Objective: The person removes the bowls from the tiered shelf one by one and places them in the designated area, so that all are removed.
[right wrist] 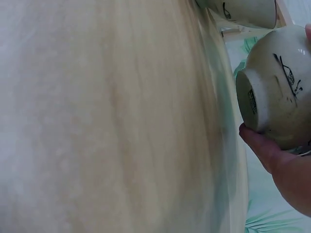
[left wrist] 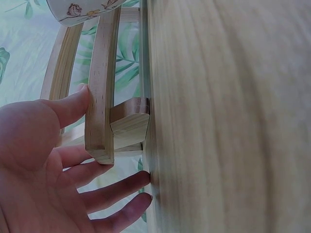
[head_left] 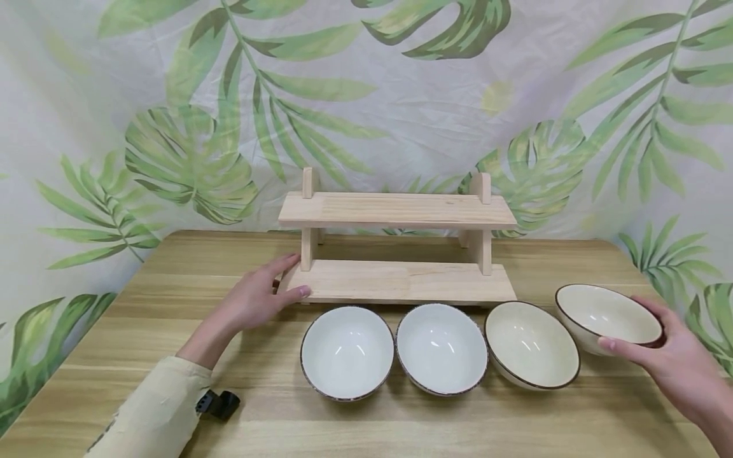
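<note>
A two-tier wooden shelf stands toward the back of the table. My left hand grips its lower board at the left end, thumb on top and fingers along the end. In the left wrist view, the lower fingers of the left hand reach down to the tabletop. At the right, my right hand holds a cream bowl with a dark rim, thumb at the near rim. It is tilted and raised off the table; in the right wrist view, dark brushwork shows on this bowl.
In front of the shelf sit two white bowls and another cream bowl, side by side. A leaf-patterned cloth hangs behind the wooden table. A black device is by the left sleeve.
</note>
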Tool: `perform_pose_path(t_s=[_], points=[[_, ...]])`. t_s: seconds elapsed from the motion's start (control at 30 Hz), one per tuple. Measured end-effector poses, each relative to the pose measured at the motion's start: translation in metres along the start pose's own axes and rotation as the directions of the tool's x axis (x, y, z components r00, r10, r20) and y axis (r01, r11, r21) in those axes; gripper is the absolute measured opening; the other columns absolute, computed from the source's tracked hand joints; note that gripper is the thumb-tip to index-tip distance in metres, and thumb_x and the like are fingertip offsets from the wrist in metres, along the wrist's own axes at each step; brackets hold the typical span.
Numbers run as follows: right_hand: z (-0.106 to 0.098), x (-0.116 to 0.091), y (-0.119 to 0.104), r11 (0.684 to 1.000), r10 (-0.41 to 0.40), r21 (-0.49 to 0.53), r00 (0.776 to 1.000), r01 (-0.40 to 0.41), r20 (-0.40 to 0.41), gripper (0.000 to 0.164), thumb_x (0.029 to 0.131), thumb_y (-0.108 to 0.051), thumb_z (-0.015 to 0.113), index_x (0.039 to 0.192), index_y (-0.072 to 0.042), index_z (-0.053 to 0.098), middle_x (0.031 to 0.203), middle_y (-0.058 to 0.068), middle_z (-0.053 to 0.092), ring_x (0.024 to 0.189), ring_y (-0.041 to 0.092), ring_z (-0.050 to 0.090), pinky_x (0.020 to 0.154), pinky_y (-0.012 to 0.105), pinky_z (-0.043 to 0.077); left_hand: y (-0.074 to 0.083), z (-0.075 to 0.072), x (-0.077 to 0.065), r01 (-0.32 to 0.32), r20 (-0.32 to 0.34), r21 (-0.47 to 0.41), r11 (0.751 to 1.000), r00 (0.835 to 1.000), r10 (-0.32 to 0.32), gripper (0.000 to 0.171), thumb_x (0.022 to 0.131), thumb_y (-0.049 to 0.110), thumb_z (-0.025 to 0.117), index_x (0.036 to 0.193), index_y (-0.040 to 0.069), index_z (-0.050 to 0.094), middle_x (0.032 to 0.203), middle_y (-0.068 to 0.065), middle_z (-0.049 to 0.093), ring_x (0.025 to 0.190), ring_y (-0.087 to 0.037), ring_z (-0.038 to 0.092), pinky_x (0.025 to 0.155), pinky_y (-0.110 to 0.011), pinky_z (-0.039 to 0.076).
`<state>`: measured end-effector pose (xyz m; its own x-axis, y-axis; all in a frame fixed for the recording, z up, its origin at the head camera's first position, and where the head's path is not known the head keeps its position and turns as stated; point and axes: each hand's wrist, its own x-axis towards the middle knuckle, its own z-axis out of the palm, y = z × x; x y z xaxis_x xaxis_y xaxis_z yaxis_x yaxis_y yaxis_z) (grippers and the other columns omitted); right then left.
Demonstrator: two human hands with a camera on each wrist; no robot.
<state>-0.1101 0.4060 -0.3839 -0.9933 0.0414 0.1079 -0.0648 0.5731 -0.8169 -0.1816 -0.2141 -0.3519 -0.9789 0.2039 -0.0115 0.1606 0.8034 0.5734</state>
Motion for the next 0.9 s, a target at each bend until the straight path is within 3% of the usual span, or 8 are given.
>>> perform_pose_path(t_s=[0.1,0.27,0.53,0.8,0.9], points=[[0.001,-0.001,0.005,0.999,0.006,-0.034,1.000,-0.007,-0.002,0.075,0.097,-0.005,0.075,0.154,-0.031,0.033,0.123,-0.026,0.049,0.098,-0.012,0.061,0.077,0.008,0.051,0.000,0.000,0.000,-0.002,-0.001,0.001,1.000,1.000,0.002,0.081,0.104,0.047,0.067,0.166,0.007,0.034,0.171,-0.024,0.035,0.144,-0.052,0.051,0.120,-0.067,0.039],[0.001,-0.001,0.010,1.000,-0.012,0.000,1.000,0.012,0.010,0.073,0.095,0.000,0.075,0.145,-0.038,0.038,0.123,-0.027,0.052,0.097,-0.009,0.065,0.076,0.011,0.054,0.000,0.000,0.000,-0.005,-0.002,0.000,1.000,1.000,0.005,0.081,0.104,0.046,0.067,0.166,0.007,0.035,0.171,-0.024,0.034,0.144,-0.052,0.051,0.120,-0.067,0.040],[0.001,0.000,0.012,0.984,-0.054,0.172,0.998,0.048,0.034,0.070,0.091,0.011,0.073,0.141,-0.031,0.047,0.123,-0.021,0.061,0.096,-0.004,0.069,0.075,0.013,0.056,-0.001,0.000,0.000,-0.009,-0.003,-0.004,1.000,1.000,0.009,0.080,0.104,0.045,0.067,0.166,0.007,0.035,0.171,-0.024,0.035,0.143,-0.052,0.052,0.119,-0.067,0.041],[-0.001,-0.001,0.010,0.997,-0.076,0.020,0.996,0.075,0.055,0.073,0.089,0.009,0.076,0.141,-0.033,0.045,0.121,-0.026,0.064,0.099,-0.007,0.067,0.077,0.012,0.056,-0.001,0.000,0.001,-0.011,-0.006,-0.001,1.000,1.000,0.011,0.079,0.104,0.045,0.067,0.166,0.007,0.035,0.171,-0.023,0.035,0.147,-0.052,0.048,0.120,-0.067,0.039],[-0.002,-0.002,0.012,0.996,-0.080,0.033,0.994,0.078,0.075,0.076,0.088,0.012,0.077,0.141,-0.031,0.044,0.123,-0.027,0.066,0.102,-0.008,0.067,0.077,0.013,0.057,-0.001,0.000,0.001,-0.010,-0.004,-0.004,1.000,1.000,0.010,0.079,0.104,0.044,0.068,0.166,0.007,0.035,0.171,-0.024,0.035,0.146,-0.052,0.048,0.120,-0.067,0.039]])
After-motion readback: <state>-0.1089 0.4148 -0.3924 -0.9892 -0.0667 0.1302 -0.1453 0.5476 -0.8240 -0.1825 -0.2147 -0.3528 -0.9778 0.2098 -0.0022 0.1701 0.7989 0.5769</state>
